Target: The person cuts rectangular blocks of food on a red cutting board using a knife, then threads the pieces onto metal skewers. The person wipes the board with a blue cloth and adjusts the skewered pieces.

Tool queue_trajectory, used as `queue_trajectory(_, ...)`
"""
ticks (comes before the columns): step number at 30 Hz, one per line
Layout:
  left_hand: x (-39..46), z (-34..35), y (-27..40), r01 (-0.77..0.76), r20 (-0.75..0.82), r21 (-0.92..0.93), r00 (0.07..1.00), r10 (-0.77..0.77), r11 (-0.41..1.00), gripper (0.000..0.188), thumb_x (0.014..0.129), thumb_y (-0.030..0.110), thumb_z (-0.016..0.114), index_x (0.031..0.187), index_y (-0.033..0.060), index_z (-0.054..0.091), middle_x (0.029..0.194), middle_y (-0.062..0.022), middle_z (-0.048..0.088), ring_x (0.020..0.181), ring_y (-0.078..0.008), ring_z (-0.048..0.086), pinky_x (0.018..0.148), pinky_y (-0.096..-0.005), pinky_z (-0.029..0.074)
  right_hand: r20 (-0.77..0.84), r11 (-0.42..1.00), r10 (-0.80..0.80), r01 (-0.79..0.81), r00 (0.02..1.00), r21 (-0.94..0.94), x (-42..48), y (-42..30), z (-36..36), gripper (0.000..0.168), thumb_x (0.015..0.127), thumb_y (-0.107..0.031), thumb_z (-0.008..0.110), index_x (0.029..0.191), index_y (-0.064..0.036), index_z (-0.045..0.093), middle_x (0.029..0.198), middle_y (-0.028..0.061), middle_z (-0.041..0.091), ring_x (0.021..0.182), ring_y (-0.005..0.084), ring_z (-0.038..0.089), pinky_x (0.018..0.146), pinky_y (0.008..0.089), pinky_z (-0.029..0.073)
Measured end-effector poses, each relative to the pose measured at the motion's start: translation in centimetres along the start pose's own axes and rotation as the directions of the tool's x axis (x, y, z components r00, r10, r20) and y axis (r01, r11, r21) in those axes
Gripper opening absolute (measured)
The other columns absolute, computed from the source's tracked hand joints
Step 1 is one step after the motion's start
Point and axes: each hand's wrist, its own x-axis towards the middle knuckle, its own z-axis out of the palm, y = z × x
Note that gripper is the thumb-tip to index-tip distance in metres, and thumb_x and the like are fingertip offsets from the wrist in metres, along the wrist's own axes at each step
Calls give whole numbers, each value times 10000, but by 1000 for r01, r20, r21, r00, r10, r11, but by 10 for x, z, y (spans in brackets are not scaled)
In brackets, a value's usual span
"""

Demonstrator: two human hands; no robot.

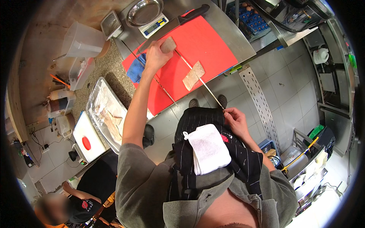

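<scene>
My left hand (157,57) grips a flat, pale brown slab of food (168,45), perhaps meat or fish, above a red cutting board (216,45). A long metal skewer (211,92) runs from beside this slab down to my right hand (236,119), whose fingers pinch its near end. A second pale slab (194,75) sits midway along the skewer, which seems to pass through it. Whether the tip enters the first slab cannot be told. Another metal skewer (164,89) lies across the board's left part, by a blue cloth (136,71).
A large knife (195,14) lies along the board's far edge, near a digital scale (154,27) bearing a metal bowl (145,12). A plastic-wrapped tray (99,85) holds more pale pieces at left. A co-worker (85,196) is at lower left.
</scene>
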Motion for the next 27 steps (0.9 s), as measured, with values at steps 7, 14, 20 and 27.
queue_trajectory(7,0,2,-1,25,-2,11,1000,-25,1000,499,633,233,735,1072,22,625,898,-167,600,829,-309,596,758,-379,483,-1,1000,0,0,1000,15,0,3,0,120,914,-116,571,961,-6,582,700,-13,566,604,58,514,549,222,439)
queue_trajectory(14,0,3,-3,5,1,5,1000,-5,1000,498,640,236,738,1073,18,624,906,-171,601,830,-304,592,757,-379,479,2,1000,13,-13,1000,12,-1,-1,1,128,915,-121,570,961,-2,579,708,-9,566,609,60,514,552,220,436)
queue_trajectory(20,-2,3,-2,8,-14,-6,1000,-9,1000,497,642,239,741,1068,10,626,932,-173,608,846,-301,600,772,-378,484,4,1000,5,-5,1000,17,-2,-1,2,123,915,-115,565,963,-3,576,705,-11,565,608,60,514,556,219,436)
queue_trajectory(27,-5,4,-1,121,-25,-166,992,-127,979,660,667,197,744,1246,0,495,958,-147,603,854,-234,602,771,-327,491,0,1000,2,-2,1000,19,-1,2,1,118,911,-108,565,964,-3,576,707,-9,566,607,62,517,558,218,437)
